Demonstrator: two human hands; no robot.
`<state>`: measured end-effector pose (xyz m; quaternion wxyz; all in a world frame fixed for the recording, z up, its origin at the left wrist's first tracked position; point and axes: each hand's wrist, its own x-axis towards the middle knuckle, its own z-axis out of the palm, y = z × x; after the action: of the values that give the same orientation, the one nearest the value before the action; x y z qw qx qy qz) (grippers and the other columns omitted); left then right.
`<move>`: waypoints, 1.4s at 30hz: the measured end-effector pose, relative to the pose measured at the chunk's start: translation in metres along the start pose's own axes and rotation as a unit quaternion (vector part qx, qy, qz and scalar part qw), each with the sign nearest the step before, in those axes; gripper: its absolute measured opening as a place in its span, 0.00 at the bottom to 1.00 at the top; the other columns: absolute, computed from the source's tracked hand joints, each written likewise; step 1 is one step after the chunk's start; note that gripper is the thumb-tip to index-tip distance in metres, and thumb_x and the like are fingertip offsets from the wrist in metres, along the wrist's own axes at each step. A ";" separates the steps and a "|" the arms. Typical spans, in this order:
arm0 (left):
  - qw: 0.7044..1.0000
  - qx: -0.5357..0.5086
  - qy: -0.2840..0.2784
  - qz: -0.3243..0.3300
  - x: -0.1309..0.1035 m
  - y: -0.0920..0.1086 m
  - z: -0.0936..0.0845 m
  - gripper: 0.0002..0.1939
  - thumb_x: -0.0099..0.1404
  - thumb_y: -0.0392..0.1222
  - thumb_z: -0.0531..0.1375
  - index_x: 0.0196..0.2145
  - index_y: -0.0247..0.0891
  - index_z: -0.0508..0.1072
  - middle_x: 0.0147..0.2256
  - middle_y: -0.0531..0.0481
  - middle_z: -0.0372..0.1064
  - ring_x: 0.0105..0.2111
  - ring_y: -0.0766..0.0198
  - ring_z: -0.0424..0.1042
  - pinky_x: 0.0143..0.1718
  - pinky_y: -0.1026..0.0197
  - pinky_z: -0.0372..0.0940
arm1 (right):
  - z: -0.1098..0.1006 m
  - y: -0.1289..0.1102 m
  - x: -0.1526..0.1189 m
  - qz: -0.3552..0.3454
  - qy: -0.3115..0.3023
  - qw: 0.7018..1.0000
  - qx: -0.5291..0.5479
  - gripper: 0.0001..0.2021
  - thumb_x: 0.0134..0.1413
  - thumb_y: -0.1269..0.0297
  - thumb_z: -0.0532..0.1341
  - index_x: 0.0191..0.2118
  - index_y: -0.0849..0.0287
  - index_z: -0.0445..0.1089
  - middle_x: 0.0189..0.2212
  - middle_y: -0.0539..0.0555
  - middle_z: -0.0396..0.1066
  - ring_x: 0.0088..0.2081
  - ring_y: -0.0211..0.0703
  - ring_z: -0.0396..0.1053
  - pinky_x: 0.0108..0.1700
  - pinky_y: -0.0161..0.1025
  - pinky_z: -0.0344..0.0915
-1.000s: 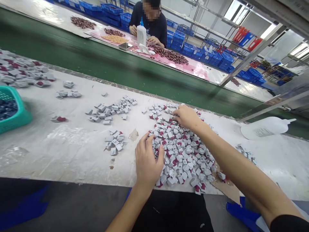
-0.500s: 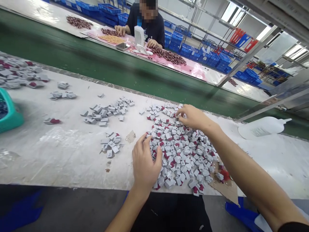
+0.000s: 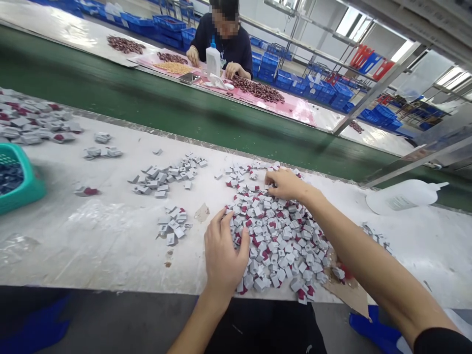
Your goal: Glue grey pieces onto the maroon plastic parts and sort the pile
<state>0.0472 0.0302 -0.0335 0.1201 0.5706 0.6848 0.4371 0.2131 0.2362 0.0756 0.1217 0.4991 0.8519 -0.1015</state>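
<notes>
A wide pile of small grey plastic pieces [image 3: 280, 246], some with dark red parts, covers the white table in front of me. My left hand [image 3: 225, 250] rests against the pile's left edge with thumb and fingers apart, holding nothing. At the pile's far side, my right hand [image 3: 285, 185] has its fingers curled down among the pieces. Whatever its fingertips grip is hidden. Left of the pile lie a smaller cluster of grey pieces [image 3: 167, 176] and another little heap [image 3: 172, 224].
A teal basket [image 3: 35, 189] with dark pieces stands at the left, near another grey-and-red heap [image 3: 33, 120]. A white squeeze bottle [image 3: 401, 196] lies at right. Cardboard [image 3: 346, 292] sits at the near edge. Beyond the green belt [image 3: 206, 125], a co-worker [image 3: 224, 44] handles brown pieces.
My right hand has shifted slightly left and down into the pile, its fingers curling in more. My left hand stays at the pile's edge. The view has turned slightly.
</notes>
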 end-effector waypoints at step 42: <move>0.976 0.111 -0.186 -0.038 0.140 0.004 -0.003 0.13 0.76 0.42 0.55 0.52 0.40 0.76 0.51 0.35 0.69 0.56 0.40 0.72 0.61 0.40 0.72 | -0.004 0.069 0.034 0.071 0.130 0.984 0.101 0.22 0.75 0.70 0.55 0.67 0.58 0.76 0.66 0.64 0.74 0.66 0.55 0.72 0.71 0.49 0.66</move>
<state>0.0032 0.1526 0.0186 0.1979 0.6251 0.7159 0.2399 0.2570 0.2991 0.0656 -0.0343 0.5766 0.8085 -0.1122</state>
